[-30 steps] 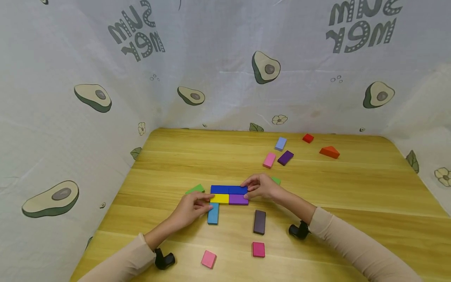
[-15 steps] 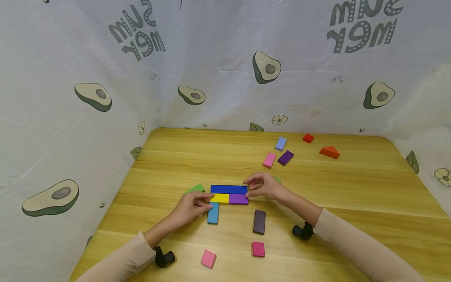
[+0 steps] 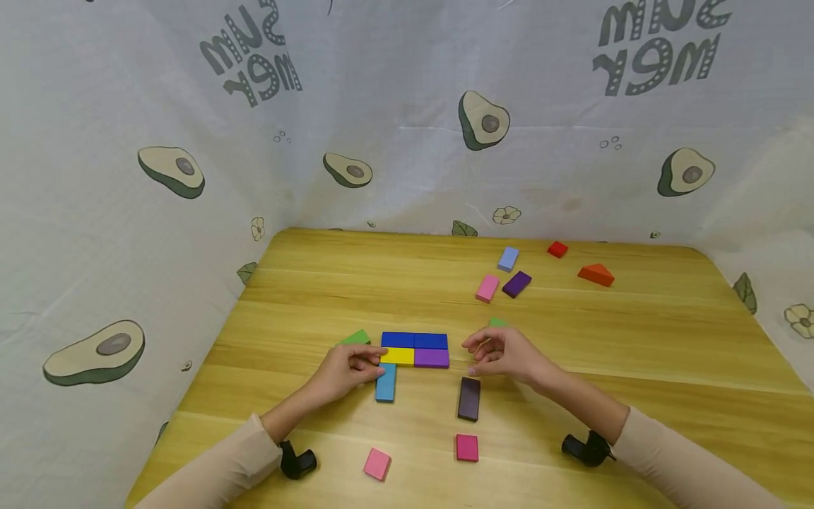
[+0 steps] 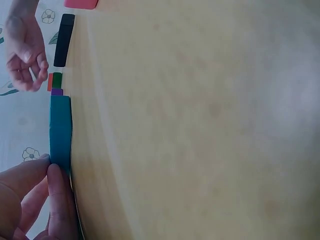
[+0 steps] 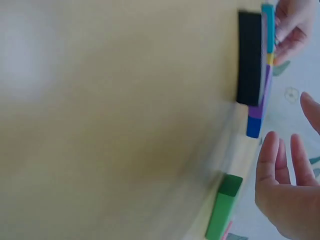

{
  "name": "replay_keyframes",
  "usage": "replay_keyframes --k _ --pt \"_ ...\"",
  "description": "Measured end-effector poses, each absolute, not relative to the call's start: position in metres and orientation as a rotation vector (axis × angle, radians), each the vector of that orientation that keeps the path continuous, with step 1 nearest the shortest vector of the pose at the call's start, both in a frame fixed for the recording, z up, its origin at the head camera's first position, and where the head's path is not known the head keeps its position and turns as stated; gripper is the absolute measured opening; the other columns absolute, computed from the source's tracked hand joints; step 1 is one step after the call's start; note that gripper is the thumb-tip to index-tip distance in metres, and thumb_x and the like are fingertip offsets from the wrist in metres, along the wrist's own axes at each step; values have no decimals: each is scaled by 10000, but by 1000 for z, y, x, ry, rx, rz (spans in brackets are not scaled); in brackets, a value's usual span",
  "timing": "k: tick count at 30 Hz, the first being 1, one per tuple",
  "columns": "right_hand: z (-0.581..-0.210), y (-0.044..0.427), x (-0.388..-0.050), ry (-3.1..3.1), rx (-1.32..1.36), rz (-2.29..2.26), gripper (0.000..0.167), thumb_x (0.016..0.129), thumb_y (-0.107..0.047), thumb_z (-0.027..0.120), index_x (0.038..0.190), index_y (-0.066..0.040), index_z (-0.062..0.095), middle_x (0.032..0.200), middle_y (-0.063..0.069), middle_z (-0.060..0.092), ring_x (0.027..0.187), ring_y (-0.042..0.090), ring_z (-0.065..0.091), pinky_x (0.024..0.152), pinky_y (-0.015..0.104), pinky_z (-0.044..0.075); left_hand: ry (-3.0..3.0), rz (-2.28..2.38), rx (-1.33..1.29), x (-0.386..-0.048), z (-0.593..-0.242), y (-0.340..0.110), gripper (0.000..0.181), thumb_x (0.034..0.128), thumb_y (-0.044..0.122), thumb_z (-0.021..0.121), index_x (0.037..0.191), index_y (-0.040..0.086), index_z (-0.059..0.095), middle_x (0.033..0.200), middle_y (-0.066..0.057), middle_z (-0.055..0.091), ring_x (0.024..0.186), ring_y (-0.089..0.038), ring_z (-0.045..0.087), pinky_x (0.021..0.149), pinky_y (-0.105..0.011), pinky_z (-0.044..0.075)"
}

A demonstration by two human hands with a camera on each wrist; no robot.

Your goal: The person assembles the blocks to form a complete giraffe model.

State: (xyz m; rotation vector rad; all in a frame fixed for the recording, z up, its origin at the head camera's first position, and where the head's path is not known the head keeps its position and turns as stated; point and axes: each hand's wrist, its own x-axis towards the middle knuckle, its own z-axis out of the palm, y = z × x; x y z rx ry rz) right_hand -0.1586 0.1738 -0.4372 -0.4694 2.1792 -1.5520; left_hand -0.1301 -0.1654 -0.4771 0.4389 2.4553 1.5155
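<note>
Two blue blocks [image 3: 415,341] lie end to end, with a yellow block [image 3: 399,357] and a purple block [image 3: 432,358] along their near side. A light blue block [image 3: 385,383] extends toward me from the yellow one. My left hand [image 3: 340,371] rests at the left of this group, its index fingertip at the yellow block's left end and its thumb touching the light blue block [image 4: 60,130]. My right hand [image 3: 511,357] hovers to the right, its fingers relaxed and holding nothing. A dark block [image 3: 469,399] lies just below its fingertips.
Green blocks lie beyond each hand, one left [image 3: 356,338] and one right [image 3: 498,322]. Nearer me are a pink block [image 3: 377,464] and a magenta block [image 3: 467,447]. Pink, light-violet, dark purple and red pieces, plus an orange-red triangle [image 3: 596,275], lie at the back right.
My right hand has left the right end of the blue and purple blocks and moved right and toward me. My left hand stays in place.
</note>
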Motion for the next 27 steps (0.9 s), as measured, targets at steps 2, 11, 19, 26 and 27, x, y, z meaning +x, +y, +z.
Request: replay_keyframes --k 2,11,19,26,27 --pt "-439 178 -152 2181 -462 -1553 429 765 -5 853 1113 126 639 999 204 650 855 228 605 728 244 558 2449 1521 442 -130 -476 -165 319 910 86 739 1216 5 703 998 -67 703 817 -135 679 680 -233 563" --pt "-445 185 -129 2174 -379 -1633 423 728 10 874 1043 135 620 922 145 625 798 183 596 689 218 550 2445 1519 411 -129 -472 -163 319 911 25 718 1216 -58 681 991 -118 693 837 -228 678 675 -210 545" --pt "-452 180 -120 2138 -335 -1646 468 703 54 873 1074 135 599 931 140 612 806 207 605 690 232 560 2459 1516 406 -129 -472 -163 313 907 13 718 1207 -68 681 990 -122 690 837 -235 675 675 -203 542" --pt "-455 175 -120 2123 -336 -1631 508 657 102 881 1064 141 579 918 137 611 788 221 620 685 250 573 2421 1545 405 -129 -471 -164 328 907 79 741 1218 -15 698 983 -68 692 830 -172 668 692 -215 550" --pt "-455 175 -121 2120 -337 -1632 508 654 110 879 1062 145 578 908 137 613 782 219 620 683 251 574 2422 1543 402 -128 -471 -163 325 908 63 736 1217 -27 693 982 -80 691 833 -188 669 688 -212 548"
